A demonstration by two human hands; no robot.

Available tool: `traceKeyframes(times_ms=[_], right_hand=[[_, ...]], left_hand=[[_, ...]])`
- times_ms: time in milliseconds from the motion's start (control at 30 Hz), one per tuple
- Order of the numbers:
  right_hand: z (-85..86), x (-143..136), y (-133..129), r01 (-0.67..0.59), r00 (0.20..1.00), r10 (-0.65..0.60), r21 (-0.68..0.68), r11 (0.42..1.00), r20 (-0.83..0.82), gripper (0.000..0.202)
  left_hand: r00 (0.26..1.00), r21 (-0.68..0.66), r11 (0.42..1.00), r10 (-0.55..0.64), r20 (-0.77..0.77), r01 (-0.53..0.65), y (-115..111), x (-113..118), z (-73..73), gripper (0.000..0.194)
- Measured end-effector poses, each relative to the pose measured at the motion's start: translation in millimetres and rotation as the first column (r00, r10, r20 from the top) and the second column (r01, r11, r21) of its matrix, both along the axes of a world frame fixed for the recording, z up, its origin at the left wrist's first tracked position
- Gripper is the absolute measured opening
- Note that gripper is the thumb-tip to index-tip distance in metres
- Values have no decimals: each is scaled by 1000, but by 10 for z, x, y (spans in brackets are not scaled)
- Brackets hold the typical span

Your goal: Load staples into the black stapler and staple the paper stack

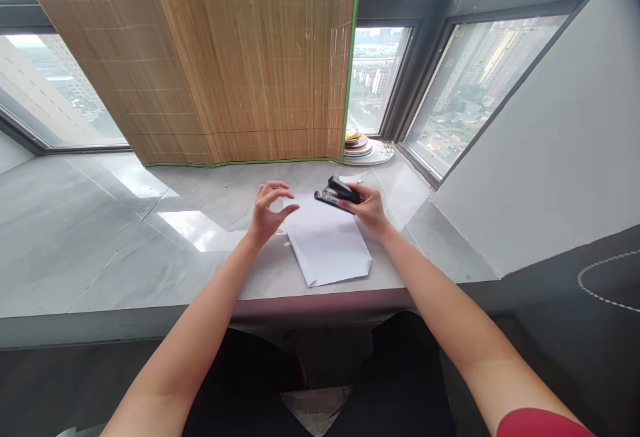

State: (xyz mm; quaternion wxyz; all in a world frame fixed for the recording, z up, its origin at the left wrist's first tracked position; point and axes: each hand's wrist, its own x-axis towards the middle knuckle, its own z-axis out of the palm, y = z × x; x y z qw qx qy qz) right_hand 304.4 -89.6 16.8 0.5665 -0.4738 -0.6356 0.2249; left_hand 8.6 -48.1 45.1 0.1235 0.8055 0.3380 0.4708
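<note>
White paper (327, 244) lies on the grey tiled sill, its lower corners creased or folded. Over the paper's upper right part, my right hand (369, 207) holds a black stapler (340, 192), whose front end points left. My left hand (270, 210) is at the paper's upper left edge, thumb and fingers curved apart with a gap between them and nothing held. A small white scrap (353, 178) lies behind the stapler.
A bamboo blind (250, 57) hangs at the back, down to the sill (125, 250). Stacked plates (367, 150) stand in the back right corner by the windows. A white wall (540, 124) slants along the right side.
</note>
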Motion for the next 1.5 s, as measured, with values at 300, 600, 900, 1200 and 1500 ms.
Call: traceKeyframes(times_ms=[300, 600, 900, 1200, 1500], right_hand=[[-104, 573, 145, 633, 736, -591, -27, 774, 330, 32], [-62, 532, 135, 527, 741, -493, 61, 848, 455, 33], [-7, 327, 118, 379, 770, -352, 61, 923, 533, 31], [11, 308, 116, 284, 792, -268, 57, 957, 548, 38], [-36, 245, 136, 300, 761, -270, 48, 953, 589, 42]], left_hand=[[899, -170, 972, 74, -432, -162, 457, 839, -230, 30], [920, -137, 982, 67, -387, -129, 588, 914, -454, 16], [930, -106, 991, 42, -364, -86, 509, 931, -374, 22], [798, -168, 934, -358, -486, 316, 300, 999, -484, 38], [745, -244, 892, -452, -490, 381, 303, 1042, -516, 48]])
